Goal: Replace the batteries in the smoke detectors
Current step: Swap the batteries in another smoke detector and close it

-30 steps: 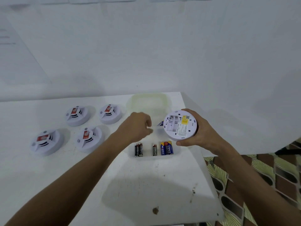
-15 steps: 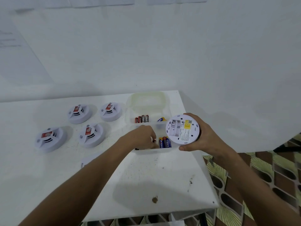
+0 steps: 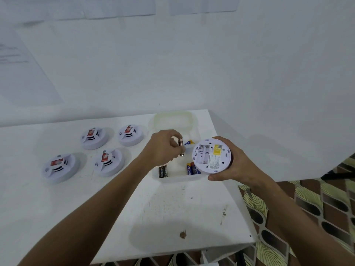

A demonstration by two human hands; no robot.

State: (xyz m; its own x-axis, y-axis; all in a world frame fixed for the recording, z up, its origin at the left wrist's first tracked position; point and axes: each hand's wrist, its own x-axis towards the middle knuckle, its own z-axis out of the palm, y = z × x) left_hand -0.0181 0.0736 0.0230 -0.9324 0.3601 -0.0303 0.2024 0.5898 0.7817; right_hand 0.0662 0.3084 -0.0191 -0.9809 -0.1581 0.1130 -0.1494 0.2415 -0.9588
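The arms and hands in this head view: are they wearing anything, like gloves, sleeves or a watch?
Nothing that shows. Both forearms are bare right to the bottom edge of the picture, with no sleeve cuff in sight. The left hand and the right hand have no gloves. No watch, bracelet or ring can be made out on the wrists or fingers, though parts of the fingers are hidden.

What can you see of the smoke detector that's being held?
The detector is a round white plastic disc, held above the battery tray in the right hand, tilted with its back toward the camera. The back shows an open battery bay that looks empty, a yellow sticker and fine printed text. Only the right hand touches it.
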